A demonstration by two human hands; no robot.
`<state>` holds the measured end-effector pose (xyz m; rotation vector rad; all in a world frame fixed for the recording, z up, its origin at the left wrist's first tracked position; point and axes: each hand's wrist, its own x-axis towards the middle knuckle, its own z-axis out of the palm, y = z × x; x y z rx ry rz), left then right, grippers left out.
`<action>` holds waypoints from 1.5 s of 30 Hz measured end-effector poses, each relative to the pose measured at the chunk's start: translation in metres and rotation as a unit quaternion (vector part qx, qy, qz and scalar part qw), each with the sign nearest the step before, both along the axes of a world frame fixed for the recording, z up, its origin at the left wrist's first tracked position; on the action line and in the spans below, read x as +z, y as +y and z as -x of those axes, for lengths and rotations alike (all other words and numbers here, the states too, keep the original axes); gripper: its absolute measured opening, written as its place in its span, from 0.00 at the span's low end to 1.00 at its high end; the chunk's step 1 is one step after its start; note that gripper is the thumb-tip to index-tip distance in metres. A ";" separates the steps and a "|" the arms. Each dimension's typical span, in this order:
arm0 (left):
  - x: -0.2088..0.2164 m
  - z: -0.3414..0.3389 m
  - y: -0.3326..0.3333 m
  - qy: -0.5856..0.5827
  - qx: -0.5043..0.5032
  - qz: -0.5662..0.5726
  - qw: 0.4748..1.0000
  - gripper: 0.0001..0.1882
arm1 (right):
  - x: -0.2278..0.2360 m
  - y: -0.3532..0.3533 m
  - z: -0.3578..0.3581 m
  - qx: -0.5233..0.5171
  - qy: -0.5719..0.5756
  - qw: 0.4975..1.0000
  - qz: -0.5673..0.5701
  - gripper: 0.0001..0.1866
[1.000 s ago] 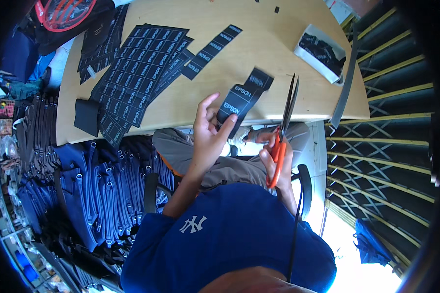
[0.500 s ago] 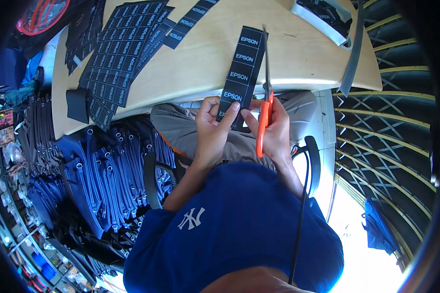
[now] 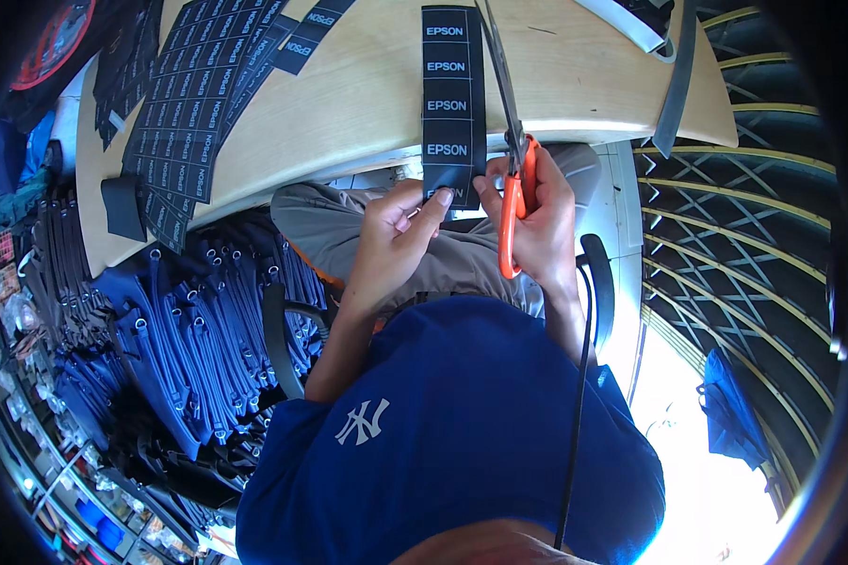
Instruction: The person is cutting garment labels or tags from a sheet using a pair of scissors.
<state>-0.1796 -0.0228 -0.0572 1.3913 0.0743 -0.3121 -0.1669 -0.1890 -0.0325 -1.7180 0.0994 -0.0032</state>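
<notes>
My left hand pinches the near end of a long black label strip, thumb on top and fingers behind. Pale lettering repeats down the strip in cells divided by thin lines. It points away from me, its far part over the table. In my right hand are scissors with orange handles, their long dark blades pointing away along the strip's right side. The right thumb and fingertips also meet the strip's right edge near its lower end. Whether the blades touch the strip I cannot tell.
Sheets of similar black labels overlap on the table's left, with a shorter label piece beside them. A grey strap hangs over the right edge. Blue straps with metal rings hang at left. Chair armrests flank me.
The label strip has turned from a rightward slant to nearly straight ahead. The scissors' tips have swung left, and my right hand has shifted slightly right. The whole view has shifted a little.
</notes>
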 end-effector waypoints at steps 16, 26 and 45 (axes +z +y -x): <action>0.006 -0.008 -0.007 -0.014 0.059 0.051 0.997 0.08 | 0.004 -0.030 0.026 0.080 0.054 0.993 0.062 0.27; 0.013 -0.017 -0.019 -0.005 0.126 0.069 0.990 0.07 | 0.005 -0.060 0.096 0.260 0.218 0.940 0.042 0.41; 0.011 -0.006 -0.026 0.005 0.108 0.075 0.991 0.08 | -0.015 -0.037 0.074 0.276 0.175 0.945 -0.031 0.41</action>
